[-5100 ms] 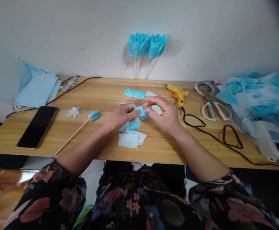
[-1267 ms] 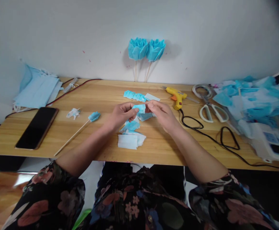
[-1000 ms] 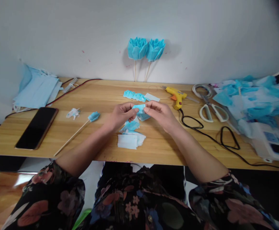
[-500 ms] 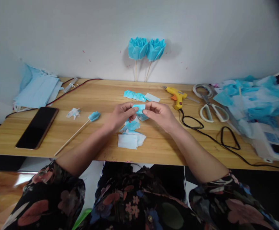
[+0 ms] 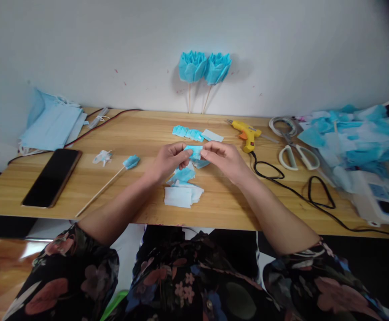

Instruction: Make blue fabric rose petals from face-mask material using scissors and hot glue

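Note:
A small blue fabric piece [image 5: 194, 151] is stretched between my two hands above the middle of the table. My left hand [image 5: 172, 161] pinches its left end, and my right hand [image 5: 221, 159] pinches its right end. Below them lie blue scraps [image 5: 184, 174] and a pale rectangular piece [image 5: 177, 196]. Just behind my hands are a row of folded blue pieces [image 5: 188, 133] and a white strip [image 5: 212, 135]. To the left, a blue bud [image 5: 131, 162] sits on a thin stick [image 5: 101, 191].
Two blue flowers [image 5: 201, 67] lean on the wall. A yellow glue gun [image 5: 247, 135], scissors [image 5: 298, 157] and a scrap heap [image 5: 351, 133] are at right. A phone [image 5: 51, 178], stacked masks [image 5: 52, 125] and a crumpled white scrap [image 5: 102, 158] are at left.
The top edge of the blue piece now looks slightly more slanted between my fingers. My hands have hardly moved, and the other things lie as before.

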Tool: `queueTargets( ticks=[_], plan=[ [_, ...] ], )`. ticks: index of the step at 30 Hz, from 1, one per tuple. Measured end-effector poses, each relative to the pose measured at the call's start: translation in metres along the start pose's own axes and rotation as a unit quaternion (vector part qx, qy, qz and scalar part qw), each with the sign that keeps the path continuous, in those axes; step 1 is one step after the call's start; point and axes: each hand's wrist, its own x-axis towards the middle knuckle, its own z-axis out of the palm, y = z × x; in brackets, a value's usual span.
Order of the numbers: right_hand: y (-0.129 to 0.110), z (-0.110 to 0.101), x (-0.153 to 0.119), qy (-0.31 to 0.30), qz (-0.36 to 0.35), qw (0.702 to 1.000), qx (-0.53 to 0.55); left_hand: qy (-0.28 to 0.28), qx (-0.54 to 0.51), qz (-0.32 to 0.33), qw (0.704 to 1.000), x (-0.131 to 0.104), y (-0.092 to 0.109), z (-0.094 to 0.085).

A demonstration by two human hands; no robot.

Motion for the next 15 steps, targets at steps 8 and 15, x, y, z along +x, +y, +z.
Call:
queueTargets(
  ticks=[8, 15],
  plan=[
    [0.008, 0.000, 0.002, 0.007, -0.007, 1.000, -0.005, -0.010, -0.065, -0.021, 0.998, 0.003, -0.005, -0.001],
    [0.004, 0.001, 0.003, 0.040, -0.002, 0.999, 0.012, 0.021, -0.100, -0.008, 0.995, 0.007, -0.011, -0.003]
  ],
)
